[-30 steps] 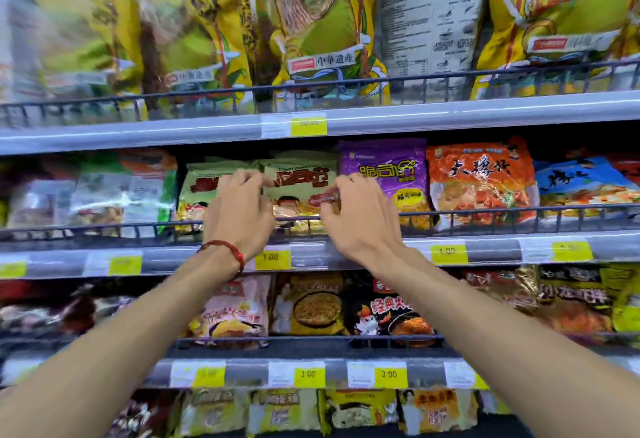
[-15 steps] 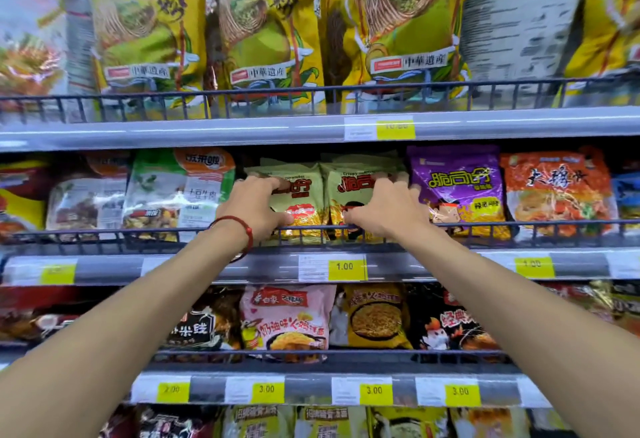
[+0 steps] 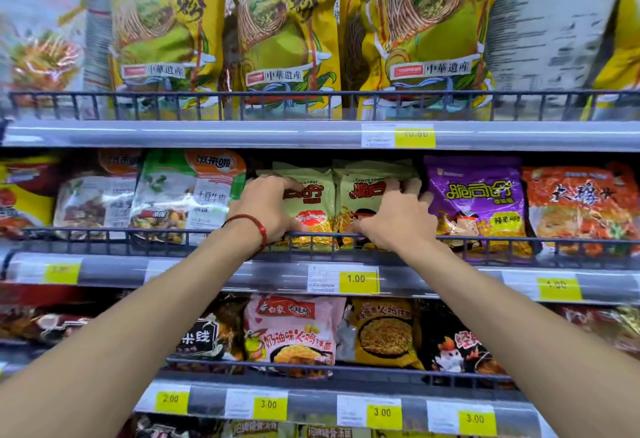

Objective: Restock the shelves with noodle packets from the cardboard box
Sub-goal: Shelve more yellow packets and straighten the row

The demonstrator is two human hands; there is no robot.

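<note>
Mid-frame, the left grip (image 3: 266, 209) and right grip (image 3: 394, 219) each curl round green packets (image 3: 313, 202) on the shelf (image 3: 207, 268). The row looks full; the box is not seen.

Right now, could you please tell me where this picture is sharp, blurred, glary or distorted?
Head view: sharp at the centre, where the 1.00 price tag and the green noodle packets read clearly. Head view: the top-left bag is smeared and blocky. Head view: glare streaks the white-and-green packet, and the shelf edge bows slightly from the wide lens.
</note>
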